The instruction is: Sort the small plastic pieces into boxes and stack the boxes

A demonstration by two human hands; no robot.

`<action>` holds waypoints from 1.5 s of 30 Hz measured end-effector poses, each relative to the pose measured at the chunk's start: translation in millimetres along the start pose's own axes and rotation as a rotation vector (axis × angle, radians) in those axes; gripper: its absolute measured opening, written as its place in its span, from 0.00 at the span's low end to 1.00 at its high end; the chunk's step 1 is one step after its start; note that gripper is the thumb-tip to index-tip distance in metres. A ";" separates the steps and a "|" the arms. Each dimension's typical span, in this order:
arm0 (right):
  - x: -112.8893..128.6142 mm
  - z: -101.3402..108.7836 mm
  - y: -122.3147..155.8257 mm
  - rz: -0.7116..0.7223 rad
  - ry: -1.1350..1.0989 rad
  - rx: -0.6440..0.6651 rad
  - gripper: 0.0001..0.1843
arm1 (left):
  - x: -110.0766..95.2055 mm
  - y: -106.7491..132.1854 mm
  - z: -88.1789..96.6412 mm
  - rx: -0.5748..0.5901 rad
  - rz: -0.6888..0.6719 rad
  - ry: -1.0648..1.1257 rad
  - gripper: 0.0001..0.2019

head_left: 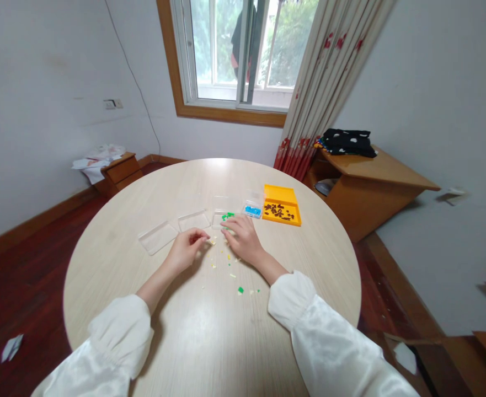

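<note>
My left hand (188, 246) is closed in a pinch just above the table; whatever lies between its fingertips is too small to make out. My right hand (245, 238) reaches over the front of a clear box holding small green pieces (228, 216), its thumb and fingers slightly apart, partly hiding that box. Tiny yellow and cream pieces (228, 257) lie scattered on the table between and below both hands. Nearer to me rests a larger green piece (240, 290) among a few small bits.
Two clear trays (158, 237) (193, 221) stand left of the green pieces' box. To its right are a clear box of blue pieces (252, 211) and an open yellow case (281, 223) with dark brown pieces. The round table (114, 286) stands near a window and a wooden cabinet (385, 171).
</note>
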State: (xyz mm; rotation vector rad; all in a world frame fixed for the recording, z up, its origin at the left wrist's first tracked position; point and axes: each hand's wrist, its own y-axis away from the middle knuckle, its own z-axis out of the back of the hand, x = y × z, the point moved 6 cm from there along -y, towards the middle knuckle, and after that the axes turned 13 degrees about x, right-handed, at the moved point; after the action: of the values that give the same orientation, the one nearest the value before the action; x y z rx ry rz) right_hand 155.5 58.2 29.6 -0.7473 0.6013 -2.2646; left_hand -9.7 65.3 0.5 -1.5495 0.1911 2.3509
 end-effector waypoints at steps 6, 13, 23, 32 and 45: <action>31.0 -4.8 -1.5 0.177 0.012 0.101 0.07 | -5.2 2.3 -6.6 0.016 0.015 0.350 0.15; 26.7 -11.8 -2.0 0.158 -0.002 0.174 0.07 | -4.5 4.5 -12.0 0.042 0.023 0.405 0.20; 1.3 -6.9 -0.6 -0.107 0.023 0.101 0.10 | -7.4 3.1 -6.6 -0.007 0.005 0.171 0.17; -48.9 -1.4 6.3 -0.419 0.060 -0.069 0.11 | -10.4 5.6 -9.8 0.001 -0.016 -0.045 0.15; -57.7 -9.7 7.9 -0.443 0.010 -0.036 0.19 | -33.0 23.6 -45.9 0.480 -0.312 -0.443 0.22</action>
State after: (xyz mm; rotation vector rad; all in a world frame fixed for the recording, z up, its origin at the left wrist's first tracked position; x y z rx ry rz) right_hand 188.0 96.1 -2.0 -0.9635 0.5207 -2.6657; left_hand 34.3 23.9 10.7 -0.7573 0.3479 2.1261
